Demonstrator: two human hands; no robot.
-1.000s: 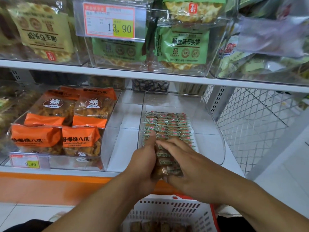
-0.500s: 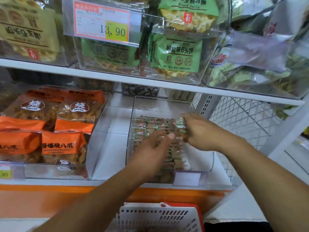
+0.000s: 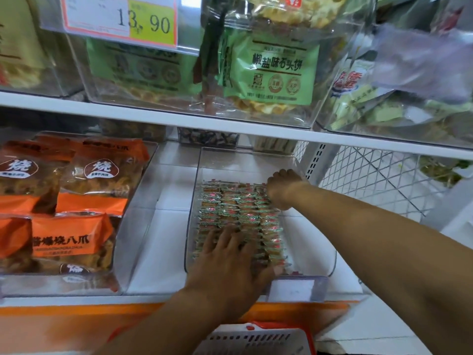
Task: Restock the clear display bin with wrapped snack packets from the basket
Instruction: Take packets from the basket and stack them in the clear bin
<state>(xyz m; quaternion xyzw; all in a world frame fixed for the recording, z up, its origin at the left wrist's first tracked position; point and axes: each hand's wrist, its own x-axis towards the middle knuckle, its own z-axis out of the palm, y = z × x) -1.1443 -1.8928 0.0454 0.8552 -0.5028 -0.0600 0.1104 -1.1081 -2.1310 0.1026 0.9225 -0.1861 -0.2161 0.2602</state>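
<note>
A clear display bin (image 3: 317, 237) sits on the lower shelf, its left part lined with rows of small wrapped snack packets (image 3: 238, 206) in green and red wrappers. My left hand (image 3: 230, 254) lies flat on the near rows, fingers spread and pressing down. My right hand (image 3: 284, 188) reaches to the far right corner of the rows, its fingers curled down among the packets there; what they hold is hidden. The white basket (image 3: 256, 340) with a red rim shows at the bottom edge, below the shelf.
Orange snack bags (image 3: 74, 201) fill a clear bin to the left. Green-labelled bags (image 3: 271, 70) sit in bins on the upper shelf (image 3: 230, 124), with a 13.90 price tag (image 3: 122, 19). A white wire mesh panel (image 3: 371, 185) stands at the right.
My right hand moved from the near end to the far right corner of the rows. My left hand went flat onto the near rows. The view moved closer and lower.
</note>
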